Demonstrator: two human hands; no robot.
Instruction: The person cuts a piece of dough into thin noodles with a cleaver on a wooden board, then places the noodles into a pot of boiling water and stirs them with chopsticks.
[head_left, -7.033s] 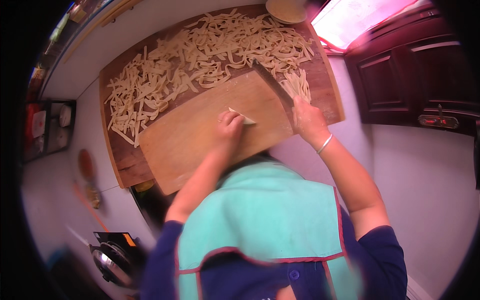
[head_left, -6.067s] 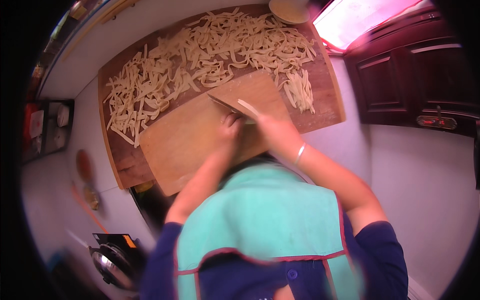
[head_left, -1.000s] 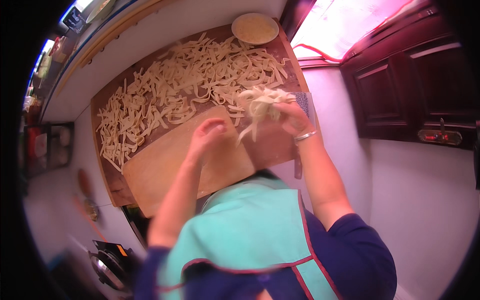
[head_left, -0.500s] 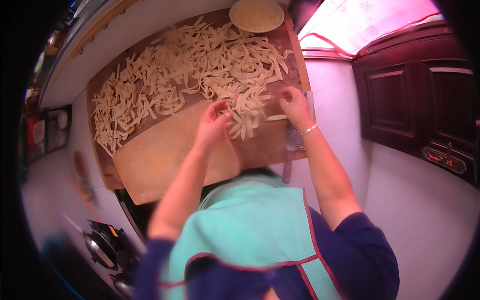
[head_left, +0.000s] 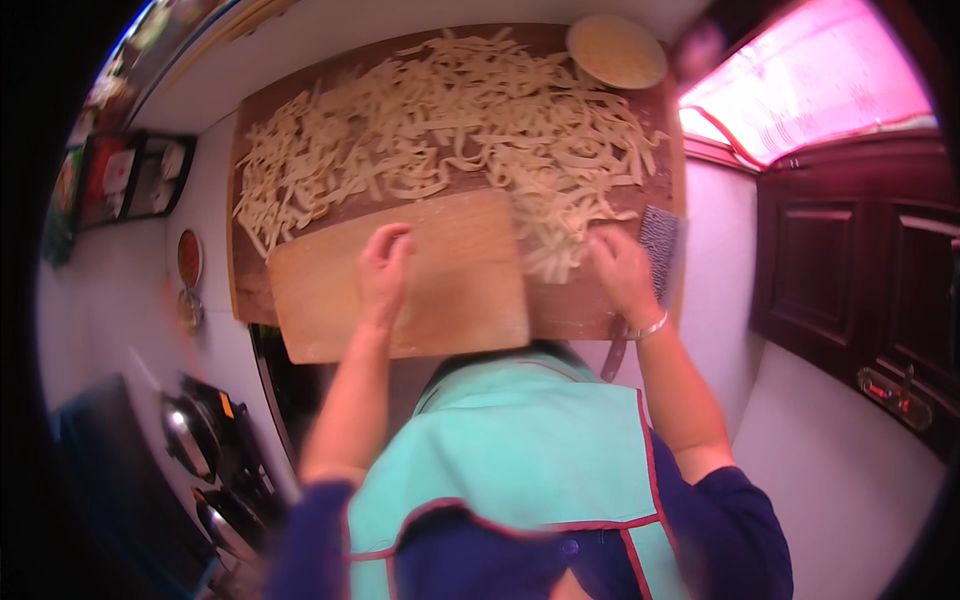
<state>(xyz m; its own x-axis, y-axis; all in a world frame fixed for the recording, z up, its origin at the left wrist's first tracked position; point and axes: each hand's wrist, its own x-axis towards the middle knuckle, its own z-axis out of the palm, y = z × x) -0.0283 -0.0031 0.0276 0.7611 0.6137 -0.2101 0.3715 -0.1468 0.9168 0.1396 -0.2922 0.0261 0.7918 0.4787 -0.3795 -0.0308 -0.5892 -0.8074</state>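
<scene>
- Left hand (head_left: pixel 385 270) flat and loose on the small cutting board (head_left: pixel 400 285), grasping nothing, seemingly steadying it.
- Right hand (head_left: pixel 622 272) at the edge of the noodle strips (head_left: pixel 450 140), fingers blurred; grip impossible to tell.
- Strips spread over the big wooden board (head_left: pixel 250 290), probably to keep from sticking.
- Round bowl (head_left: pixel 616 50) at the far corner.

noodle strips (head_left: pixel 450 130) crowding far board, small cutting board (head_left: pixel 455 290) bare

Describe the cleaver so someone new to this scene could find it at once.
Start at the big dark wooden board covered in cut noodle strips. At its right edge, just beyond the right hand, lies the cleaver: the only grey metal blade there, handle pointing toward the person.
</scene>
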